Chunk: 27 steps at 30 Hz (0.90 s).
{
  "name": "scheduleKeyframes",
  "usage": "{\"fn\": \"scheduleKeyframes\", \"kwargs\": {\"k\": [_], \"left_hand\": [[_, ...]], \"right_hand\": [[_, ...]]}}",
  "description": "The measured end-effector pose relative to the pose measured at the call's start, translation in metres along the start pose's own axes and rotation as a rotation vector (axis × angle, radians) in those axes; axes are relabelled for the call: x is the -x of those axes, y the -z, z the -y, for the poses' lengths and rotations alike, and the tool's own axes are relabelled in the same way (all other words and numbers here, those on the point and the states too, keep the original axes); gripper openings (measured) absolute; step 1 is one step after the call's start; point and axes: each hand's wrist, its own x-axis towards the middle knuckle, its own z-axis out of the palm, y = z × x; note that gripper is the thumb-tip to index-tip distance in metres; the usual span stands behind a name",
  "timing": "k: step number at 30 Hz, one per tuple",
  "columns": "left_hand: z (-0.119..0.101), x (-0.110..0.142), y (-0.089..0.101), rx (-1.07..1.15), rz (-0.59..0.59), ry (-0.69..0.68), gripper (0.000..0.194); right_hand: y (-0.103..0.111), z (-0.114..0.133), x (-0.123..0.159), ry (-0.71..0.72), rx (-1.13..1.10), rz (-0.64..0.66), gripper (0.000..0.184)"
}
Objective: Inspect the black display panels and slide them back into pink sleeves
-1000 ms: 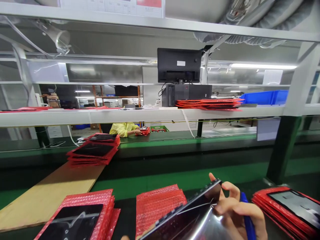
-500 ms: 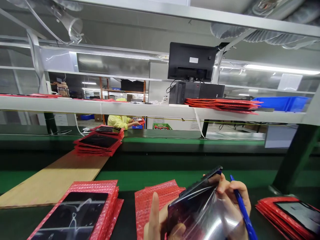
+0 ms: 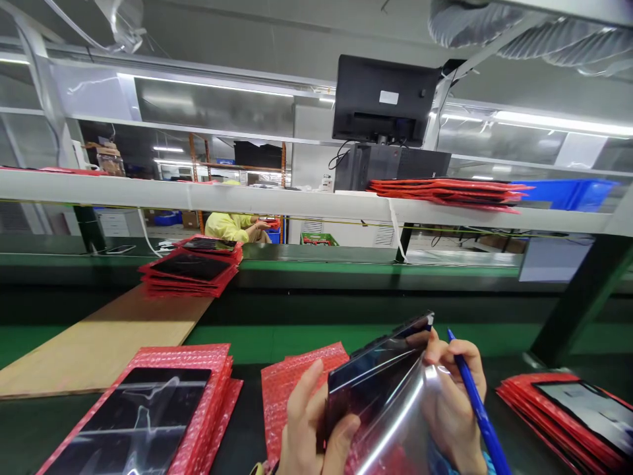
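Observation:
A dark glossy display panel point(image 3: 368, 379) is tilted up in front of me, and my left hand point(image 3: 309, 422) grips its left edge, thumb on the front face. Clear protective film point(image 3: 400, 422) bows away from the panel's face. My right hand point(image 3: 457, 409) pinches the film near the panel's upper right corner. A blue pen point(image 3: 477, 406) also rests in that hand, its tip pointing up. Beneath and behind the panel lie red bubble-wrap bags point(image 3: 277, 389).
To the left, another dark panel point(image 3: 143, 409) tops a red bubble-bag stack. A wooden board point(image 3: 99, 349) carries no weight at its near end; farther back sits a red stack point(image 3: 192, 267). More stacked panels point(image 3: 583, 409) are at right. A person in yellow point(image 3: 230, 226) works beyond the shelf.
The film now stands farther off the panel's face, bowed toward me. My left fingers have shifted, with the thumb more visible on the panel. The whole view has tilted slightly.

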Motion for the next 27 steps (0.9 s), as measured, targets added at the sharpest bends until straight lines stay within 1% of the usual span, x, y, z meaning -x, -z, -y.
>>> {"fn": "scheduleKeyframes", "kwargs": {"k": [4,5,7,9,10,12,14,16,18,20,23,25,27], "left_hand": [[-0.011,-0.007,0.001,0.009,-0.036,0.057,0.052],[-0.012,-0.009,0.004,-0.010,-0.036,0.066,0.051],[-0.017,-0.016,0.010,-0.077,-0.023,0.055,0.042],[-0.024,-0.022,0.014,-0.115,0.022,0.050,0.033],[-0.028,-0.025,0.015,-0.094,0.055,0.068,0.033],[-0.038,-0.029,0.014,0.063,0.126,0.124,0.041],[-0.049,-0.032,0.012,0.350,0.233,0.174,0.048],[-0.057,-0.035,0.011,0.637,0.351,0.230,0.050],[-0.063,-0.039,0.013,0.812,0.431,0.330,0.050],[-0.066,-0.043,0.017,0.890,0.448,0.438,0.050],[-0.067,-0.048,0.024,0.964,0.461,0.590,0.052],[-0.067,-0.050,0.027,1.021,0.466,0.642,0.052],[-0.067,-0.050,0.030,1.072,0.458,0.646,0.051]], "right_hand": [[-0.001,0.004,0.001,-0.007,-0.008,0.007,0.029],[-0.002,0.007,0.003,-0.010,-0.015,0.006,0.030],[-0.003,0.014,0.006,-0.041,-0.023,-0.013,0.031],[-0.004,0.022,0.010,-0.111,-0.016,-0.046,0.032],[-0.004,0.026,0.012,-0.153,-0.006,-0.052,0.031],[-0.004,0.030,0.012,-0.216,0.016,-0.054,0.029],[-0.004,0.029,0.010,-0.248,0.021,-0.029,0.027],[-0.005,0.025,0.007,-0.285,-0.006,0.007,0.026],[-0.007,0.021,0.005,-0.370,-0.054,0.025,0.027],[-0.010,0.019,0.004,-0.496,-0.096,-0.015,0.030],[-0.015,0.020,0.004,-0.678,-0.146,-0.113,0.041],[-0.018,0.021,0.002,-0.780,-0.173,-0.164,0.050],[-0.019,0.020,0.000,-0.853,-0.196,-0.204,0.055]]}}
